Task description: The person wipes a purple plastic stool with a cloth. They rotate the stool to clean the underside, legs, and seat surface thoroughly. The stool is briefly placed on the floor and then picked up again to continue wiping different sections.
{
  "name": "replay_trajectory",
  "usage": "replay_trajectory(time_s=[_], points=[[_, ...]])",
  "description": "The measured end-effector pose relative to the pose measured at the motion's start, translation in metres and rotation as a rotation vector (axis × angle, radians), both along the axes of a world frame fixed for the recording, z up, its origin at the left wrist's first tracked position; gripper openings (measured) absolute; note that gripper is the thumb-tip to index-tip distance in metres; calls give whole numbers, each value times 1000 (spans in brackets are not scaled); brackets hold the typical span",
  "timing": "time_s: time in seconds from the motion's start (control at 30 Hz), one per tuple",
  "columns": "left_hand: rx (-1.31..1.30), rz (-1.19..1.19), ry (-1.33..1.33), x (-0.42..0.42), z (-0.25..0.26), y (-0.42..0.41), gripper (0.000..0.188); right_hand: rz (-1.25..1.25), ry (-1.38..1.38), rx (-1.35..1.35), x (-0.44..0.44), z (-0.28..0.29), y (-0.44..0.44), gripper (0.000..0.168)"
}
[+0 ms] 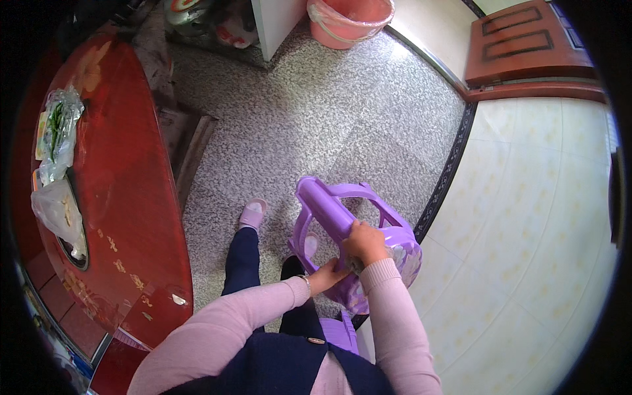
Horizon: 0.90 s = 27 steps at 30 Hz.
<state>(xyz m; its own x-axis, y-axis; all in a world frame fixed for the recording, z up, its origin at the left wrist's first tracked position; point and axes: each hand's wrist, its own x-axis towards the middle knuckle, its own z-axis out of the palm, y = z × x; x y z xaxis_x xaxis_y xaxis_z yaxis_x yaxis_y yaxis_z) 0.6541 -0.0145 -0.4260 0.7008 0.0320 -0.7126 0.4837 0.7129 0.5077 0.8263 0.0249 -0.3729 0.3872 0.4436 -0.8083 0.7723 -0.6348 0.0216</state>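
Note:
A purple plastic chair (323, 200) is tilted in front of me, with its legs and open side frame turned up. My left hand (328, 277) grips the chair near its lower edge, and a bracelet circles that wrist. Against the chair, my right hand (366, 241) is closed over a grey, rough-looking wad (354, 265), perhaps a cloth or scourer, mostly hidden under the palm. A pale floral pattern (411, 261) shows on the chair's right side. Part of another purple plastic item (339, 335) sits close by my body.
To the left stands a red table (133, 187) bearing a plastic bag of green peppers (57, 123) and a whitish plastic bag (57, 205). A pink bucket (340, 29) with a liner stands ahead beside a cabinet panel (279, 24). The tiled wall (513, 212) runs along the right.

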Motion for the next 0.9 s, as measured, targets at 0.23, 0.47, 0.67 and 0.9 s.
replay_trajectory(time_s=[0.23,0.47,0.67,0.9], points=[[47,-267,-161,-1,25,-12,45,-420,299,-172,62,11,-65,58],[382,-545,-320,5,76,9,37,-602,155,83,44,126,-131,63],[786,-519,-424,21,132,39,31,-679,-56,565,-6,197,-174,50],[1790,394,-303,88,297,138,46,-462,-292,888,-63,279,-202,58]])
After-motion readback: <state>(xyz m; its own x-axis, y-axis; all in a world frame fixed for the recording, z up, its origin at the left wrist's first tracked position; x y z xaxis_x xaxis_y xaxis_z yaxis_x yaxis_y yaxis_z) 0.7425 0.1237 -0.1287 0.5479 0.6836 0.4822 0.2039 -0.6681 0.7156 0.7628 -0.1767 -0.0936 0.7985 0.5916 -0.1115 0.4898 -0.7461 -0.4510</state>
